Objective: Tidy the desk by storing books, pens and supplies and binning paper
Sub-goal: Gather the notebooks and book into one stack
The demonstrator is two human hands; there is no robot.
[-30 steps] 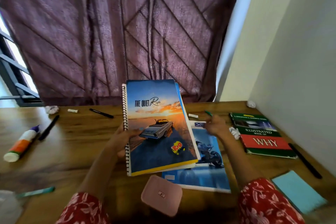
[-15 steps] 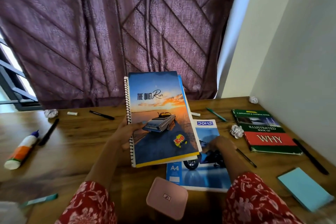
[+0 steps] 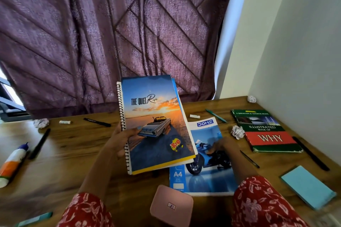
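Observation:
My left hand (image 3: 123, 139) grips the spine edge of a spiral notebook (image 3: 156, 116) with a sunset and car cover, held tilted above the wooden desk (image 3: 77, 145); another thin book sits behind it. My right hand (image 3: 222, 146) rests flat on a blue A4 notebook (image 3: 206, 177) with a motorbike cover that lies on the desk. A green and red "WHY" book (image 3: 265, 132) lies to the right. A crumpled paper ball (image 3: 237, 131) sits between it and the blue notebook. Black pens (image 3: 96, 122) (image 3: 249, 159) (image 3: 311, 153) and a green pen (image 3: 216, 115) lie scattered.
A glue bottle (image 3: 13, 164) and black marker (image 3: 39, 143) lie at the left. More paper balls (image 3: 41, 122) (image 3: 251, 98) sit at the back. A blue sticky pad (image 3: 307, 187) lies at right, a pink case (image 3: 171, 205) at the front. A purple curtain hangs behind; a wall stands on the right.
My right hand came back from the far pens and settled on the blue A4 notebook. My left hand kept the spiral notebook raised.

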